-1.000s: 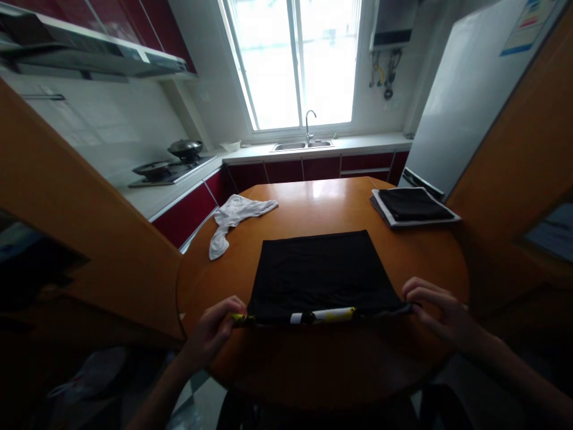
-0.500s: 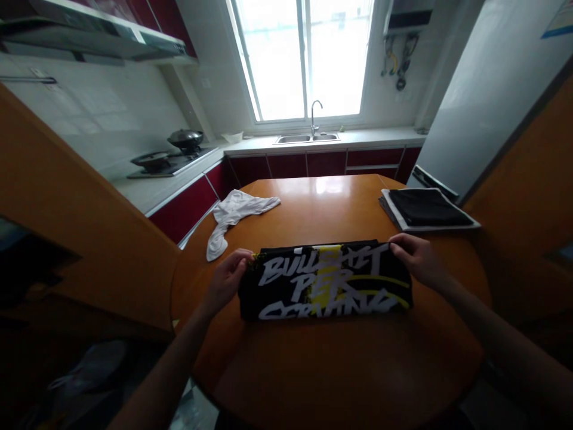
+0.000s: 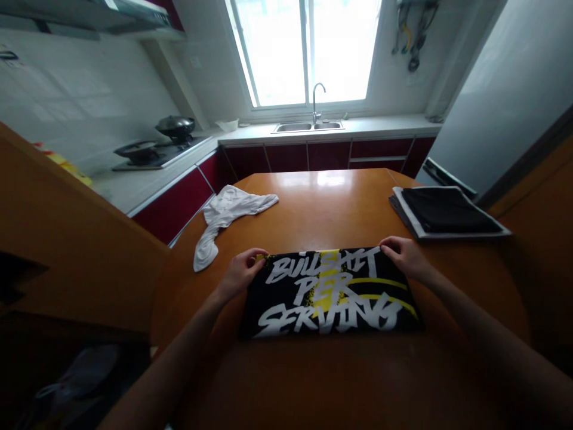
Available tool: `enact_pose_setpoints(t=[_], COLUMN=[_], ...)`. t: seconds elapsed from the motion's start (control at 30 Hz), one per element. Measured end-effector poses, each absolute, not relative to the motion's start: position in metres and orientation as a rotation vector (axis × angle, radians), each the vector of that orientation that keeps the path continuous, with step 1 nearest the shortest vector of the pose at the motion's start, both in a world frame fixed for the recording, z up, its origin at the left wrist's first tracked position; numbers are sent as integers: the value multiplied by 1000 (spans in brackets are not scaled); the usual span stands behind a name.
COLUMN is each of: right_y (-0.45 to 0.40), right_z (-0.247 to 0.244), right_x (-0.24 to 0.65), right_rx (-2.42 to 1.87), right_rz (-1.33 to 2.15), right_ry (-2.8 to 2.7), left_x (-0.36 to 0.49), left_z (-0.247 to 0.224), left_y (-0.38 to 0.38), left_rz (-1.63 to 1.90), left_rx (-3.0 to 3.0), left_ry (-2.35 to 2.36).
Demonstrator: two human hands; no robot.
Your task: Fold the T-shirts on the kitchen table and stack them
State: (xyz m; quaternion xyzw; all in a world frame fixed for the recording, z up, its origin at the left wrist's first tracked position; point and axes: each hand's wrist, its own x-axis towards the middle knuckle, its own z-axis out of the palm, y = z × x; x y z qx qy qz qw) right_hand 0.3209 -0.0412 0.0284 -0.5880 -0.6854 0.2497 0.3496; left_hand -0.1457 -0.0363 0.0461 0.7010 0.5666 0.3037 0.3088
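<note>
left hand point(image 3: 242, 273), right hand point(image 3: 406, 257) — each pinching far corner; folded black printed cloth point(image 3: 331, 292); wooden table point(image 3: 308, 221) beneath

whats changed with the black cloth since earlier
The left hand and right hand carried the near edge of the black cloth forward, folding it so its lettering faces up. Both still grip it. The white garment and folded stack stayed put.

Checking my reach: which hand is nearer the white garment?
Left. The left hand, holding the printed cloth, is just right of the white garment; the right hand is much farther right.
</note>
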Motion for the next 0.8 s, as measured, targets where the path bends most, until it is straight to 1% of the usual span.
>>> enact_pose_setpoints(t=[0.1,0.23,0.57,0.67,0.73,0.8], right_y=[-32,-25,-24,-26,-35,-51], right_z=[23,11,10,13,19,26], right_x=[320,317,308,302,292,274], right_rx=[-1552,-1584,-1639,-1744,-1811,-1820], right_rz=[621,565,450,285,120,34], right_ry=[-1800,-1831,-1840,-1883,-1880,-1895], left_x=[-143,-139,-141,-140,-133,-115], left_z=[44,38,25,26,34,45], left_y=[-27,-22,-20,-20,-26,-39], left_rz=[755,776,749,747,776,804], left_rx=[1970,2133,2201,2325,2391,2444], left_ry=[1548,1560,1583,1684,1751,1730])
